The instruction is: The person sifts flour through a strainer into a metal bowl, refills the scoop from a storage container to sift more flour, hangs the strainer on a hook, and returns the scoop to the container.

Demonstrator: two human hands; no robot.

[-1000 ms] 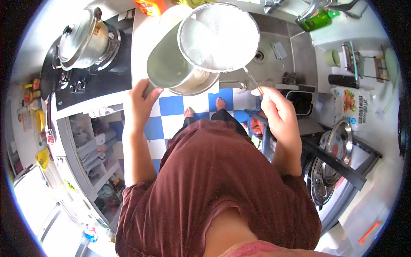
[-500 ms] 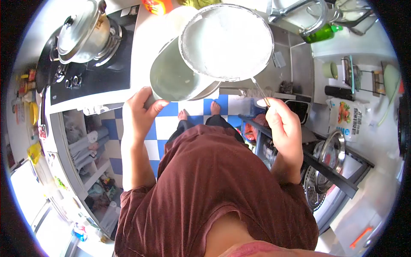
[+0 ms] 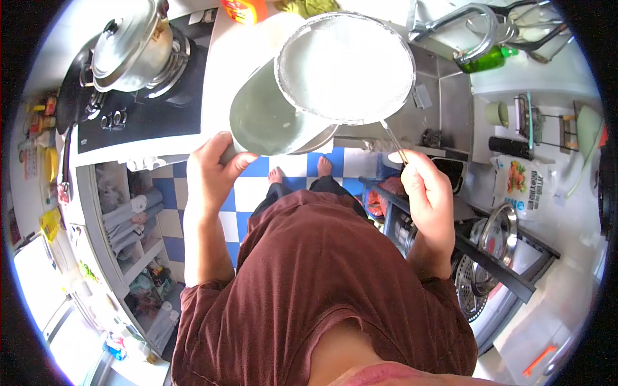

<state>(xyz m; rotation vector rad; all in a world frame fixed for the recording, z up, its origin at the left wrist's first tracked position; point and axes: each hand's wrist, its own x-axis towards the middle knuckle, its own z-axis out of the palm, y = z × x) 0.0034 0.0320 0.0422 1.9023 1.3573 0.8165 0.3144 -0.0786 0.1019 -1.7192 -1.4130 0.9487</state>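
My left hand (image 3: 217,167) is closed on the near-left rim of a pale grey-green bowl (image 3: 261,119), thumb towards its inside. The bowl is tilted and whitish traces show on its inner wall. My right hand (image 3: 425,186) pinches the thin metal handle of a round sieve (image 3: 344,67). White, overexposed material fills the sieve, and its rim is dusted white. The sieve overlaps the bowl's right side in view, hiding part of it; I cannot tell whether they touch. Another round rim shows partly behind the bowl.
At left, a lidded pot (image 3: 132,55) stands on the black stove (image 3: 148,119). The steel sink (image 3: 454,106) and its faucet (image 3: 479,38) lie to the right. Below, an open drawer (image 3: 502,270) holds lids and a perforated steamer. A green bottle (image 3: 483,61) lies near the faucet.
The whole view has shifted slightly, with the stove, bowl and sieve appearing a little farther right and lower. Both hands keep their holds.
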